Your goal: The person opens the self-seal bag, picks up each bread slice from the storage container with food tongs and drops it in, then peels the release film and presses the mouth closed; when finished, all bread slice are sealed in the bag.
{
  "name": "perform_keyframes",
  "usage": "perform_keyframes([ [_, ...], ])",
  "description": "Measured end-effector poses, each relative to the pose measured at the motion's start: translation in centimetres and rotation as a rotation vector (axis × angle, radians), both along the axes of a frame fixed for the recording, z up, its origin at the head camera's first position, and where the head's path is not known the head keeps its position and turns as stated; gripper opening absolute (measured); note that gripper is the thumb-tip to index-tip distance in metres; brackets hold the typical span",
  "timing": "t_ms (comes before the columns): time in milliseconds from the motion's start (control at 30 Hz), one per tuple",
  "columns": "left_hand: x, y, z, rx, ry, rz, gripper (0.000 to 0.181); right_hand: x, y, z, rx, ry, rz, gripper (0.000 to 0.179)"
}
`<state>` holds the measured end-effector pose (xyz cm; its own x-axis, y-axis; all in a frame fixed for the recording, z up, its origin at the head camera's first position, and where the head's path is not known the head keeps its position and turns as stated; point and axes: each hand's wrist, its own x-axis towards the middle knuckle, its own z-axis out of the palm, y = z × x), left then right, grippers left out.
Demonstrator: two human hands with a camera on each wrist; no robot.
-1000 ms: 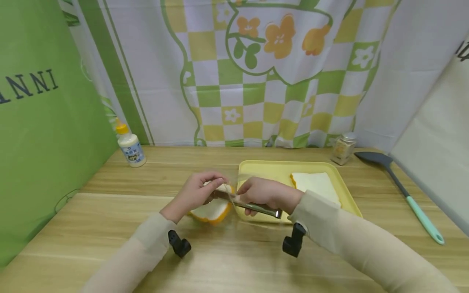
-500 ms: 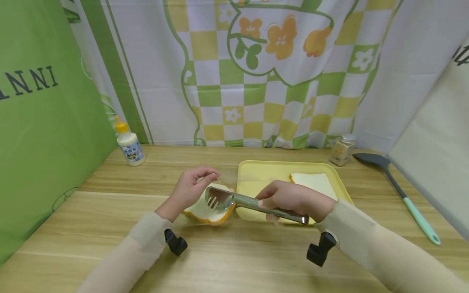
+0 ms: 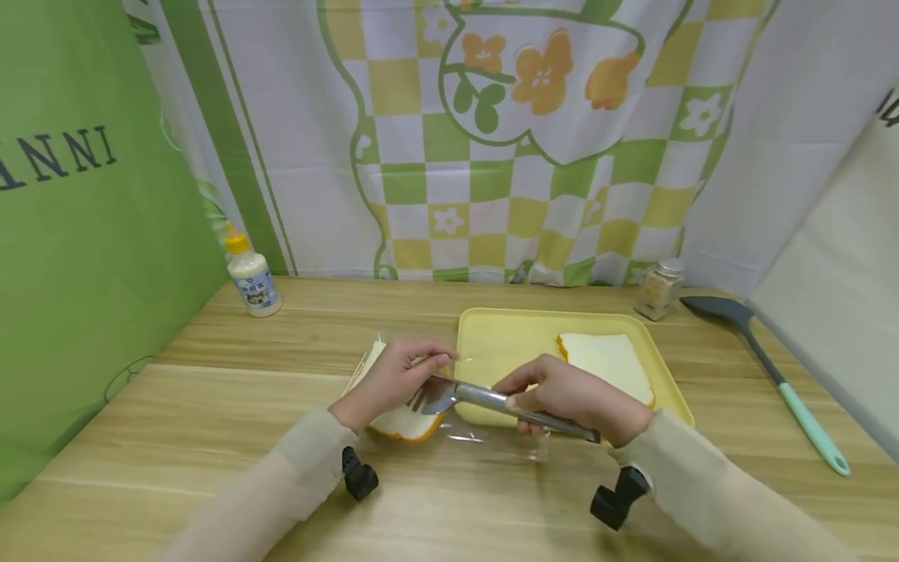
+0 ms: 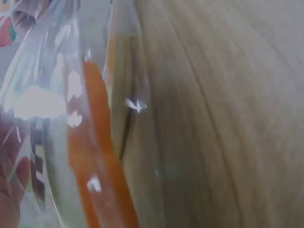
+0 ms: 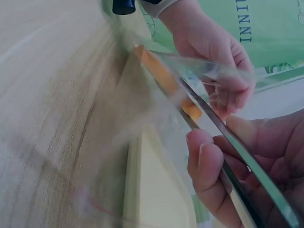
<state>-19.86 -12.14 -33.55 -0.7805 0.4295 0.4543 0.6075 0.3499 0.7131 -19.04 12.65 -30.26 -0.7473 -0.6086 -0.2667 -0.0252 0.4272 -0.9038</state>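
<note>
In the head view my left hand (image 3: 402, 378) pinches the edge of a clear plastic bag (image 3: 485, 439). My right hand (image 3: 558, 394) grips metal tongs (image 3: 485, 396), whose slotted end points left into the bag's opening. A white bread slice with an orange crust (image 3: 407, 425) lies at the tongs' tip, partly hidden by my left hand. In the right wrist view the crust (image 5: 164, 76) sits between the tongs' arms, with plastic around it. The left wrist view shows the crust (image 4: 99, 142) behind shiny film.
Another bread slice (image 3: 609, 363) lies on the yellow tray (image 3: 492, 312). A white squeeze bottle (image 3: 254, 285) stands at the back left. A spice jar (image 3: 659, 290) and a spatula with a mint handle (image 3: 801, 414) are at the right.
My right hand has drawn back to the right with the tongs, exposing their slotted end. My left hand went slightly left, then back right, still holding the bag.
</note>
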Motion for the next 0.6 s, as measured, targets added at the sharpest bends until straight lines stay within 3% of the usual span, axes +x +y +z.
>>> perform_keyframes([
  [133,0.2,0.4,-0.4,0.025,-0.061,-0.041,0.014,-0.5,-0.1,-0.5,-0.018,-0.003,0.002,0.029],
  [300,0.3,0.5,-0.9,-0.034,-0.129,-0.062,0.015,-0.9,0.0,-1.6,-0.046,0.008,-0.011,0.032],
  [600,0.2,0.5,-1.0,-0.158,-0.05,0.031,0.017,-0.8,-0.5,-3.1,-0.115,-0.065,-0.031,0.033],
])
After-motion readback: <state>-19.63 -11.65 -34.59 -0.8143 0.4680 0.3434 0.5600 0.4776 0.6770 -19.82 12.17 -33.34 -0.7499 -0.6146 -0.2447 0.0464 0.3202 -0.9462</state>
